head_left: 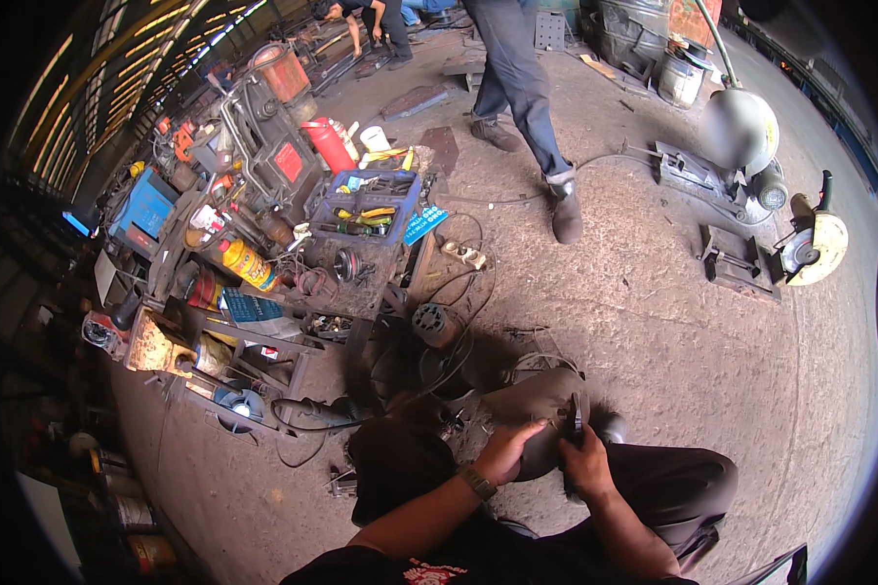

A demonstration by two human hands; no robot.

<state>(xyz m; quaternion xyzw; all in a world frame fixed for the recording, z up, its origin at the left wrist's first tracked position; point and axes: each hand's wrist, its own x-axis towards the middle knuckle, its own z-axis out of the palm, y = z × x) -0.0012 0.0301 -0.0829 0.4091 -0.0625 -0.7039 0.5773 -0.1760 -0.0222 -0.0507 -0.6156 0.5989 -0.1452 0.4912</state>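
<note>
Low in front of me, above my lap, is a dull brown rounded piece (529,402) that looks like a metal cover or disc. My left hand (503,454), with a watch on its wrist, closes on its near left edge, thumb on top. My right hand (586,462) is closed at its right side around a dark narrow upright part (579,413). Whether that part is a separate tool or belongs to the rounded piece, I cannot tell. Just beyond, on the floor, a grey power tool body (435,324) stands among looping cables.
A cluttered workbench (351,261) at left carries a blue tool tray (369,207), a yellow bottle (248,265) and a red container (328,146). A cut-off saw (812,250) stands at right. One person's legs (522,93) are ahead; another person (371,24) bends farther back. A power strip (463,254) lies mid-floor.
</note>
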